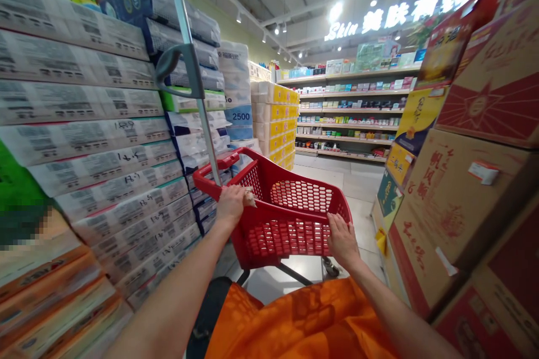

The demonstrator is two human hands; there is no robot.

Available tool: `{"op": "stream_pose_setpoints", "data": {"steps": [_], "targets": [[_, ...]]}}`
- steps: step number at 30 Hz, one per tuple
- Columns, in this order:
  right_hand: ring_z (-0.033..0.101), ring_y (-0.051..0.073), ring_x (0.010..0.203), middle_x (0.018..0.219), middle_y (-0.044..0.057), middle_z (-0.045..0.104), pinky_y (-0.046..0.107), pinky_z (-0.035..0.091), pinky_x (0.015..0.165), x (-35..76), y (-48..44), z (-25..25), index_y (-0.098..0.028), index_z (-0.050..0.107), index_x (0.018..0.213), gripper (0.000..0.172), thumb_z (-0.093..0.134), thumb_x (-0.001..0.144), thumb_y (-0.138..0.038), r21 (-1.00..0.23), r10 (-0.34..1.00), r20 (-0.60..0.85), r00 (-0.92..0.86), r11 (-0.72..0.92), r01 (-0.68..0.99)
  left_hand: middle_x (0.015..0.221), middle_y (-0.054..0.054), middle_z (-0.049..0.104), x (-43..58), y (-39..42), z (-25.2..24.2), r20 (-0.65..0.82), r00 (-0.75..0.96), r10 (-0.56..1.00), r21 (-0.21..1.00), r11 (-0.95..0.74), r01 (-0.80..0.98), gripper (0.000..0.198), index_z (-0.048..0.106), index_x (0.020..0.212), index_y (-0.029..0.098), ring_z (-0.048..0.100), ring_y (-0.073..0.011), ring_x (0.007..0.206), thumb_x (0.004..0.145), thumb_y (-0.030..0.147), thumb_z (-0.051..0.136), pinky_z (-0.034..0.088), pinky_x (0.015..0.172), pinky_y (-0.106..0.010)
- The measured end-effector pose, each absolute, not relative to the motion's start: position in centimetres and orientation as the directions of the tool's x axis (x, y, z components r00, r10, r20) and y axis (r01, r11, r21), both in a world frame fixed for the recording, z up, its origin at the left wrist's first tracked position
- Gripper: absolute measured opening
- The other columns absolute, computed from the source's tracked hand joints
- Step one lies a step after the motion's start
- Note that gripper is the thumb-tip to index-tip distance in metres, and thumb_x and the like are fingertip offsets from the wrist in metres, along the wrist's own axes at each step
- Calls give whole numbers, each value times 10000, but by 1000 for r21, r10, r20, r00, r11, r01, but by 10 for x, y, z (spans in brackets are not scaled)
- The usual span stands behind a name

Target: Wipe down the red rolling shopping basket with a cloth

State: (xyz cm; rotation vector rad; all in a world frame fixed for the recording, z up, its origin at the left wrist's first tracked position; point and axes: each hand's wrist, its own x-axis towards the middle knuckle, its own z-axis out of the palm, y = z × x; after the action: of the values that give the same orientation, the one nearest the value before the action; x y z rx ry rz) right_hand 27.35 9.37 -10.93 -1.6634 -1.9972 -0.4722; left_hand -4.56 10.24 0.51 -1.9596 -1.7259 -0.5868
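Note:
A red plastic shopping cart (290,210) with perforated sides stands sideways in front of me. My left hand (230,207) is closed at the cart's near rim, close to its push bar. A crumpled, pale cloth or tissue (250,197) pokes out from under its fingers, against the rim. My right hand (342,238) has its fingers hooked over the rim at the cart's other end. The cart's basket looks bare where I can see in. Beside the push bar rises a metal pole (207,134) with a grey loop handle (180,73).
Tall stacks of wrapped paper packs (105,95) line the left. Yellow-sided packs (282,123) stand past the cart. Cardboard cartons (442,196) are piled close on my right. Shelves (349,109) of small boxed goods cross the back, beyond a tiled floor (332,171).

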Motion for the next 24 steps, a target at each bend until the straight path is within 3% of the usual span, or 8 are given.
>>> {"op": "stream_pose_setpoints", "data": {"steps": [3,13,17,20,22,24], "targets": [[303,214,1250,1318,104,428,429,208,1023,274,98,-110,-116,370,1300,560,368,741,-102,-68,812,571,-121,193,979,1040,-98,586,-58,104,15,580,62,812,-32,-53,998,317,573,1050,147,487,-224,1013,853,181,327,316,936,-380],[297,226,1262,1334,123,406,440,227,1025,274,101,-94,-97,368,1304,563,369,741,-109,-158,858,505,-93,198,968,882,-59,623,-19,113,16,430,132,893,80,-184,980,265,613,1023,196,553,-184,866,813,256,463,390,843,-297],[260,223,1282,1379,124,338,448,216,1036,218,101,-75,-116,301,1341,594,398,756,-164,-197,747,626,-222,427,882,952,-20,645,30,108,-3,404,136,904,204,-234,950,318,558,1107,252,584,-137,864,794,275,512,424,773,-218],[292,223,1265,1360,145,360,402,287,1001,168,107,-63,-102,309,1335,620,444,734,-170,-234,692,646,-323,582,779,1008,-79,652,58,109,-16,372,19,928,362,-164,918,429,372,1285,154,608,-144,869,860,203,340,447,743,-234],[321,249,1243,1345,153,380,428,294,980,145,110,-59,-113,334,1321,607,480,737,-194,-279,720,624,-303,568,775,1057,-83,643,56,111,-19,310,2,951,488,-161,858,528,202,1360,134,607,-144,910,844,151,312,451,767,-248],[366,262,1206,1323,128,416,456,295,957,133,113,-57,-170,408,1269,508,488,772,-233,-309,760,600,-251,509,803,1159,-74,594,39,111,-16,269,57,961,521,-195,831,604,143,1376,160,569,-148,1014,809,135,349,424,856,-278]]}}
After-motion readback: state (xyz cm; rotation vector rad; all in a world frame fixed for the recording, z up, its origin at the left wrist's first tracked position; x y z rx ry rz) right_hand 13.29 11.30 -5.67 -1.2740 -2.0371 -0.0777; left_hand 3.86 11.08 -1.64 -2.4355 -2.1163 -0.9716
